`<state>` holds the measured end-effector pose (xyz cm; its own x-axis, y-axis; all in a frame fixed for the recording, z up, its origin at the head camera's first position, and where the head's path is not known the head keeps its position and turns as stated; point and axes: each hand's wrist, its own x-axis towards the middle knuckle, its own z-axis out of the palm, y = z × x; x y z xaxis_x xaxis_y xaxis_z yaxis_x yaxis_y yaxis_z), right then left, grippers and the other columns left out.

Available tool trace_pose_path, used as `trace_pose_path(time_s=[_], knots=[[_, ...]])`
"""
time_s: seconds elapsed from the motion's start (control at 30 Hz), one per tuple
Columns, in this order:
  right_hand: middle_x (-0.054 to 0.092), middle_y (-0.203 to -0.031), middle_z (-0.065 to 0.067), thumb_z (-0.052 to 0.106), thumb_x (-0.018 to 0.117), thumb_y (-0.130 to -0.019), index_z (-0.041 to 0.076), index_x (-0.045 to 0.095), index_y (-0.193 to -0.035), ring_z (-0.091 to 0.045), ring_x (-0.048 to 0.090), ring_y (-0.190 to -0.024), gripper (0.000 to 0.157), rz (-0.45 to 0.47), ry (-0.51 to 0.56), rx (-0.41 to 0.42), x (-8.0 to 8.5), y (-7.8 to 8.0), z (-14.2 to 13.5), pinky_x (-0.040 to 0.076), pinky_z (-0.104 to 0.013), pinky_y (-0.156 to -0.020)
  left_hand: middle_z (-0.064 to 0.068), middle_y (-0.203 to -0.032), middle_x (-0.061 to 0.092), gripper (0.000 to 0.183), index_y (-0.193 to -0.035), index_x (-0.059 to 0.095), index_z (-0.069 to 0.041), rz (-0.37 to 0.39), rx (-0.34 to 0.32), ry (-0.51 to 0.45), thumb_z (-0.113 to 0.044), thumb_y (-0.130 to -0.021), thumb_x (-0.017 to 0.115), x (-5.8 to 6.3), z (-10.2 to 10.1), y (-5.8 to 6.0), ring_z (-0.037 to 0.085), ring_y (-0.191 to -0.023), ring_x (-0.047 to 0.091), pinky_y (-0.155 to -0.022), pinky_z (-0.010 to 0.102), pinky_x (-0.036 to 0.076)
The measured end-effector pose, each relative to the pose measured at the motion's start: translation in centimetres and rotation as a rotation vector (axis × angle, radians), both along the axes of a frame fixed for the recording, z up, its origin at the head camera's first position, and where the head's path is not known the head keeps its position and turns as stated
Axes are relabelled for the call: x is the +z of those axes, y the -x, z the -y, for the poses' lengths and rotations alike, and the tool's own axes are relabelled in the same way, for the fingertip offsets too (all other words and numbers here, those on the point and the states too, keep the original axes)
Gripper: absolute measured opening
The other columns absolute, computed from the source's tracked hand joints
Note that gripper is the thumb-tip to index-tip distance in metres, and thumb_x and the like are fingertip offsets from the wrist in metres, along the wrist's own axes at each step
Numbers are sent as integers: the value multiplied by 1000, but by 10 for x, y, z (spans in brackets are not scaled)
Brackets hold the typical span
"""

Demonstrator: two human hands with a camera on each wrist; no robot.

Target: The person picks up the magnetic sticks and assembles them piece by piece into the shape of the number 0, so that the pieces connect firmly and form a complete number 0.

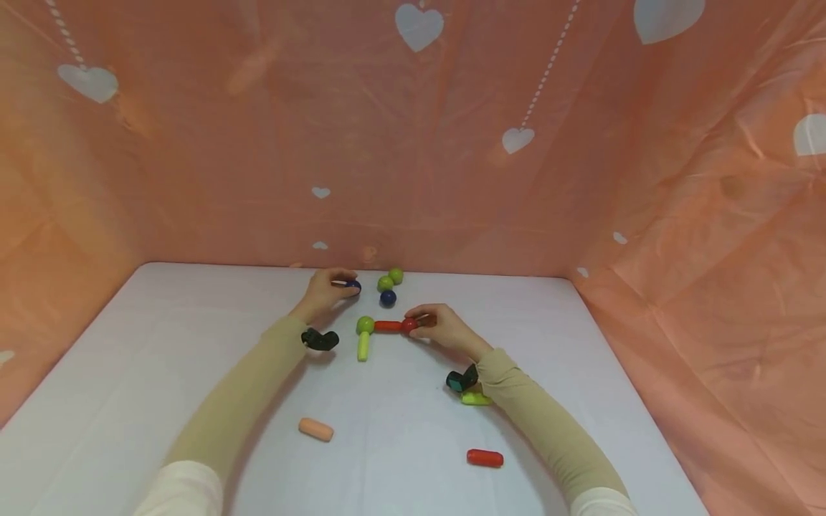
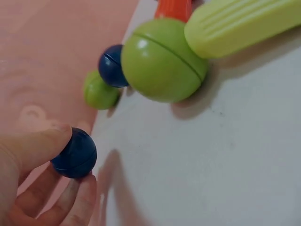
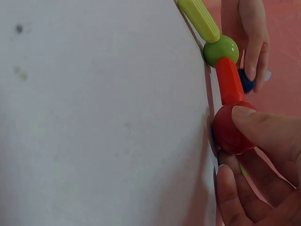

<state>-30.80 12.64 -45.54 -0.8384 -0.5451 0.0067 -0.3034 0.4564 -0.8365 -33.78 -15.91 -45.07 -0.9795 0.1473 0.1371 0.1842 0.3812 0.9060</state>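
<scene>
In the head view, pinches a dark blue ball (image 1: 353,288) in the left hand (image 1: 328,290), near the far edge of the white table (image 1: 213,344). Grips a red ball (image 1: 409,326) in the right hand (image 1: 444,327), at the right end of a short red rod (image 1: 388,326). Has a green ball (image 1: 365,325) at that rod's other end, and a yellow-green rod (image 1: 363,347) extending from there toward the person. Has another blue ball (image 1: 388,298) beyond the red rod, just beside a pair of loose green balls (image 1: 385,284). Includes, nearer the person, a peach rod (image 1: 316,429), a second red rod (image 1: 485,458) and, partly hidden at the right wrist, another yellow-green rod (image 1: 476,399). Could scatter the loose balls, round and free to roll, with a low sweep of the left hand. Could also drag the half-hidden rod along by dropping the right sleeve (image 1: 548,423).

In the left wrist view, shows the dark blue ball between thumb and fingertips, apart from the green ball. Could lose that smooth, curved surface through a slack or off-centre pinch, perhaps over the far edge.

In the right wrist view, shows the thumb over the red ball, touching the red rod's end. Could part a joint by twisting or lifting the red ball out of line, or skew the row by pushing too hard. Cannot tell the firmness of the joints.
</scene>
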Motion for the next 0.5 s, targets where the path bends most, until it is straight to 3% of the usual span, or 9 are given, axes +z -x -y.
trace_pose_path(time_s=[0.23, 0.43, 0.5], knots=[[66, -110, -6, 7, 73, -85, 5, 65, -118, -19, 62, -97, 34, 9, -5, -5, 0, 1, 0, 50, -32, -89, 20, -125, 56, 43, -127, 56, 4, 133, -2, -119, -13, -89, 69, 4, 22, -22, 31, -112, 57, -86, 34, 53], [66, -109, -7, 8, 72, -85, 3, 65, -118, -19, 62, -98, 34, 16, 9, 9, 0, 1, -1, 50, -31, -87, 15, -124, 59, 45, -126, 59, -3, 183, 18, -60, -26, -90, 69, 2, 36, -51, 23, -115, 54, -94, 31, 47], [66, -109, -7, 8, 72, -85, 2, 64, -118, -19, 62, -98, 34, 14, 14, 13, 0, 1, -1, 51, -30, -87, 15, -122, 61, 46, -125, 59, -2, 200, -3, -72, -28, -89, 70, 1, 38, -63, 23, -115, 54, -95, 31, 45]])
